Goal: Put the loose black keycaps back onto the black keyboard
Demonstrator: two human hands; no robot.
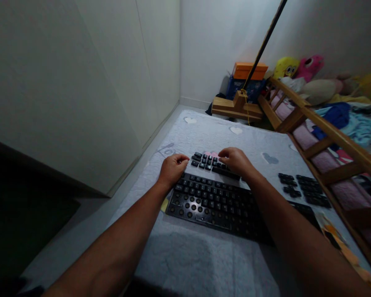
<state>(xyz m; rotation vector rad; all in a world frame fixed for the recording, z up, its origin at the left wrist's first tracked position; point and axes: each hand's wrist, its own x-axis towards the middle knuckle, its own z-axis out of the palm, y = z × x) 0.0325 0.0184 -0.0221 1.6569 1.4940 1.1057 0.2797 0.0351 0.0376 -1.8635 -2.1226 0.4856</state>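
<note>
A black keyboard (210, 198) lies on the bedspread. Its nearest rows on the left are bare, with round key mounts showing, while the rows farther off still carry keycaps. Past its far edge, loose black keycaps (204, 161) are laid out in rows, including a long space bar (225, 172). My left hand (173, 168) is curled closed beside the left end of these keycaps, near the keyboard's corner. My right hand (235, 160) hovers at or touches the right part of the loose rows, fingers bent together. What either hand holds, if anything, is hidden.
More loose keycaps (311, 189) sit in groups at the right, near a wooden bed rail (330, 128). A pale wardrobe (111, 74) stands on the left. Beyond the bedspread (204, 128) are a wooden stand (235, 107), an orange box (250, 71) and plush toys (309, 68).
</note>
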